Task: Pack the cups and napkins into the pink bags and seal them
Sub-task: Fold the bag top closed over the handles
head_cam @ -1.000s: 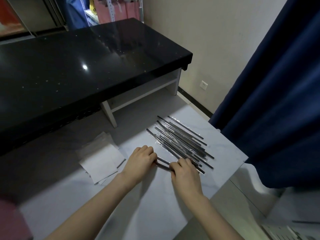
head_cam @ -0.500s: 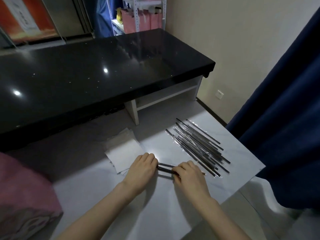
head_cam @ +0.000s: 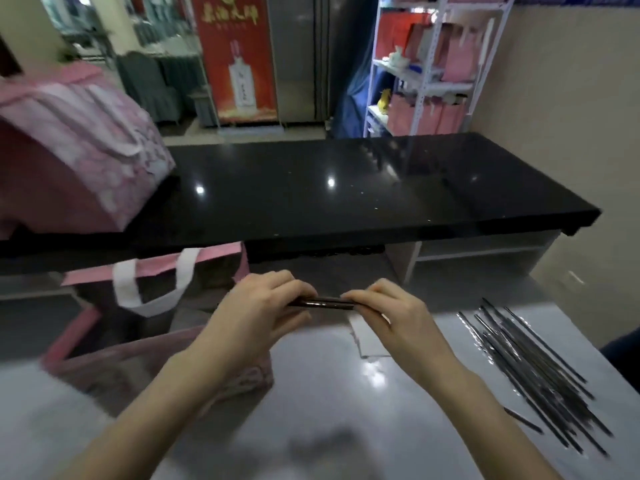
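The left hand [head_cam: 263, 306] and right hand [head_cam: 391, 317], just right of the open pink bag [head_cam: 221, 252], each pinch one end of a thin dark strip [head_cam: 325, 302], fingers [head_cam: 291, 289] curled round it; held level, probably ready as a seal. The bag stands on the worktop [head_cam: 346, 410], mouth open, white handle [head_cam: 121, 292] drooping, contents indiscernible. Further strips [head_cam: 530, 368] lie piled well right of the bag.

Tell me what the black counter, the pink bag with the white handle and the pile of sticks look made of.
Black counter: polished stone or a lookalike, glossy; it mirrors lamps, with fine speckles. Pink bag: soft matte fabric, perhaps non-woven; its white handle droops. Sticks: dark and thin, seemingly in clear plastic film that glints; core unclear.
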A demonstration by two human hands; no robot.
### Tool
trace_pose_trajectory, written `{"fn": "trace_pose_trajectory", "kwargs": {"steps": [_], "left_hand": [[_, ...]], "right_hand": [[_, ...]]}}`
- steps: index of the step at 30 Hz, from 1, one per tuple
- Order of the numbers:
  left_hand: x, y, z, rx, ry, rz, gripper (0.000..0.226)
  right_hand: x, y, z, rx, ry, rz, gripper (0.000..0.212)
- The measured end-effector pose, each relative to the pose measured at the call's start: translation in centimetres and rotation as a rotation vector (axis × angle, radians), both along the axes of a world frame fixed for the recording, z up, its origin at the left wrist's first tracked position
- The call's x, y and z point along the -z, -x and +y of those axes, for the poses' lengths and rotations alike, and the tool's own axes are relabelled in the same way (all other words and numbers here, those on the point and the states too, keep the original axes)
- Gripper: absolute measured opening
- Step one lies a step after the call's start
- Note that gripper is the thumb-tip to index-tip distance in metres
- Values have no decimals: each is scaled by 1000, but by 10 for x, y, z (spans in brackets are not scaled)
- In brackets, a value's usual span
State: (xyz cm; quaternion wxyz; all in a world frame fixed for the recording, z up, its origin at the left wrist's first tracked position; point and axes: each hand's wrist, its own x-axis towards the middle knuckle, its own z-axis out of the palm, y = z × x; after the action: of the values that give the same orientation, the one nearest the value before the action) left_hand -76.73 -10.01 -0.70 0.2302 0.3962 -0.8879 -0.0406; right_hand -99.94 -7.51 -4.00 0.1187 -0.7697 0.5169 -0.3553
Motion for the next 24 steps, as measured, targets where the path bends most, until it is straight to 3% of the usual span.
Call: {"fn": "trace_pose_trajectory", "kwargs": {"steps": [3,6,12,24], "left_hand": [[-27,-64,16,-117,-45,128,35],[-39,-121,27,-233,-24,213,29],[-23,-201,41,-469,-89,211,32],[17,-234,64,-554,-172,275,40]], "right_hand": [[-31,-58,-13,-147,74,33,26],[-52,-116,-22,-264,124,82,30],[-63,-204,-32,-442,34,239,34],[-22,-198,-53,-285,-164,396,29]]}}
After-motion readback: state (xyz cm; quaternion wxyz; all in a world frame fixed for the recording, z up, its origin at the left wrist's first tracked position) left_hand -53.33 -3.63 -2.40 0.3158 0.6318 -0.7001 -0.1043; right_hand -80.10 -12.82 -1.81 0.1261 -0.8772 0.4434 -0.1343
